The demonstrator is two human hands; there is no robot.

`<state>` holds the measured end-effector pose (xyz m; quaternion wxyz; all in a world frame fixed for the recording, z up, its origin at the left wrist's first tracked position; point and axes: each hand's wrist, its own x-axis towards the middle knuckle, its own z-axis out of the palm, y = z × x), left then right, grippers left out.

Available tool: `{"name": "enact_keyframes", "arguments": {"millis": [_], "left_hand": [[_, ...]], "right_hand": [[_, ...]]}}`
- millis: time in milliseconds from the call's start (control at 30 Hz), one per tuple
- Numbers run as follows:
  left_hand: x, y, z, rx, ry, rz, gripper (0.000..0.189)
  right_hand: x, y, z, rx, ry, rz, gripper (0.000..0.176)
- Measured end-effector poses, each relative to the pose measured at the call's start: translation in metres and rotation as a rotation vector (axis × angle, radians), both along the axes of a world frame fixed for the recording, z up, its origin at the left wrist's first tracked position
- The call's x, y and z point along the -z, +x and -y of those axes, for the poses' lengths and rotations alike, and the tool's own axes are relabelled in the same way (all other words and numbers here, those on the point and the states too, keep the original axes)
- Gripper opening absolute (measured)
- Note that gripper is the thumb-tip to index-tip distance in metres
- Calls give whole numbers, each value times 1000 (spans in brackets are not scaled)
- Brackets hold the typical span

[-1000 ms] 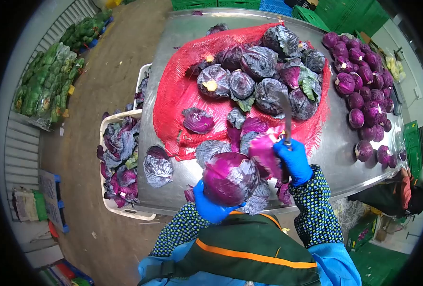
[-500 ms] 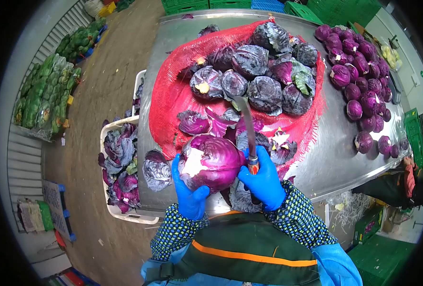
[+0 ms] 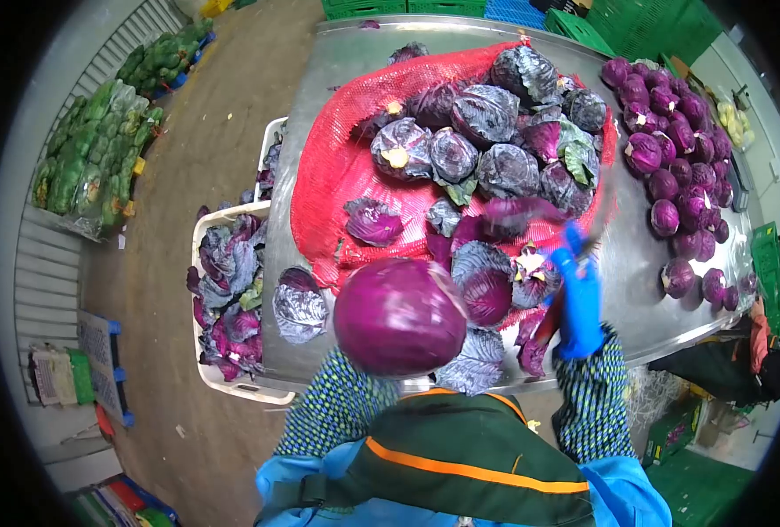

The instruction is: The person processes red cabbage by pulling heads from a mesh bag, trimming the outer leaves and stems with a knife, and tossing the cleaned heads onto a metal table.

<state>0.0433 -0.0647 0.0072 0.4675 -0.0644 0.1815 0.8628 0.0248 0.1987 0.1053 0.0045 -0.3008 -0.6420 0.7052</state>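
A trimmed red cabbage, smooth and purple, is held up in front of me at the table's near edge. My left hand is hidden behind and beneath it; only the patterned sleeve leads up to it. Off to the right, my right hand in a blue glove is closed on a knife, its blade smeared by motion. A blurred purple leaf is left of the blade. Loose outer leaves lie between my hands. Beyond them, untrimmed red cabbages are piled on a red mesh sack.
Peeled cabbages crowd the right side of the metal table. A white crate of discarded leaves stands at the left edge. Green crates line the far side. Another person is at the right.
My right hand and the knife have swung right, away from the cabbage. The cabbage has turned, its pale cut patch is out of sight, and my left fingers are now hidden.
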Motion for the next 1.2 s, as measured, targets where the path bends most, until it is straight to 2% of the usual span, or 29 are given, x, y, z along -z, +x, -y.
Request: {"name": "enact_keyframes", "arguments": {"millis": [67,100,133,167,200,233,267,333,367,400,467,500,533,567,600,700,900,967,1067,1100,1133,1200], "left_hand": [[-35,-27,3,-26,-237,-249,53],[-47,-38,3,-43,-355,-377,57],[-39,-38,1,-56,-457,-488,63],[-31,-37,0,-67,-567,-595,69],[2,-25,-1,-81,-660,-676,79],[34,-15,-8,-85,-1002,-819,99],[62,-8,-9,-77,-1140,-996,103],[50,3,-9,-86,-1002,-984,102],[49,10,-14,-98,-1123,-1075,101],[47,18,-19,-73,-1112,-1061,101],[44,25,-28,-239,-1380,-1220,98],[49,25,-32,-247,-1320,-1102,95],[49,23,-35,-239,-1313,-1110,95],[49,20,-39,-257,-1273,-993,94],[49,16,-42,-277,-1230,-875,93],[41,10,-45,-214,-1299,-951,90],[47,9,-46,-236,-1323,-1079,88],[49,8,-46,-300,-1318,-982,89],[50,3,-43,-238,-1298,-911,89],[43,3,-44,-217,-1281,-1022,91],[46,9,-43,-241,-1323,-1215,91],[43,21,-45,-232,-1442,-1312,97]], "right_hand": [[44,28,27,-96,-491,-60,52],[45,39,43,-217,-389,24,54],[46,47,52,-331,-289,110,55],[60,50,51,-335,-336,49,58],[85,55,50,-342,-386,-4,60],[123,65,39,-388,-289,15,57],[124,72,32,-393,-293,23,57],[126,75,25,-430,-180,92,56],[126,83,25,-393,-64,-44,56],[125,88,20,-406,76,-94,51],[114,88,19,-522,465,-298,45],[109,89,21,-509,466,-293,45],[105,90,23,-595,545,-278,44],[103,89,24,-684,627,-264,43],[102,87,24,-678,632,-264,43],[103,80,22,-789,788,-211,43],[118,61,18,-801,801,-211,42],[129,45,23,-703,710,-310,38],[145,34,20,-725,630,-255,35],[145,23,17,-654,502,-182,34],[164,22,5,-579,617,-28,37],[169,23,2,-555,329,-72,45]]}}
